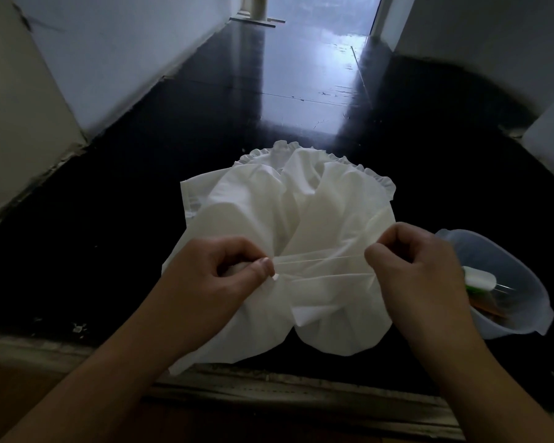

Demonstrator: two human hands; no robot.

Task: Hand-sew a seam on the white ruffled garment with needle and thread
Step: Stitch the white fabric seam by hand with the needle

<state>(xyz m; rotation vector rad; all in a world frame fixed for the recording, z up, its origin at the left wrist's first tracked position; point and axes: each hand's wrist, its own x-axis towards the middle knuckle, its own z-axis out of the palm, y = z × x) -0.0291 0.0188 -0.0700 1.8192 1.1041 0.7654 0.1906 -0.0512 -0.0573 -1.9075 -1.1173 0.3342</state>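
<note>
Head view. Nearest the camera, two bare forearms enter from the bottom edge and converge on a white ruffled garment (304,225) spread over a glossy black floor (160,174). At near left, the left hand (218,273) has its fingers curled, with thumb and forefinger pinching a gathered fold of the cloth. At near right, the right hand (419,270) is likewise curled, its fingertips pinching the fabric at the opposite end of the same fold. Between the two hands the cloth is drawn taut into narrow horizontal pleats; a fine pale line runs along this stretch, but whether it is thread or a crease cannot be told, and no needle can be made out. Below the hands the garment hangs in two rounded lobes that reach a worn, light-coloured ledge (269,388) running across the near edge of the scene. Beyond the hands the fabric billows upward and ends in a frilled ruffle edge (301,148) at its far side, lying on the floor.

Just right of the right hand, partly hidden behind its wrist, sits a translucent bluish plastic bowl (493,251) on the floor; inside it lie a white oblong item (480,278) and some green and orange pieces too blurred to identify. Pale walls (109,59) flank the floor on the left and right, and a bright reflection falls on the far floor near an open doorway (320,11).
</note>
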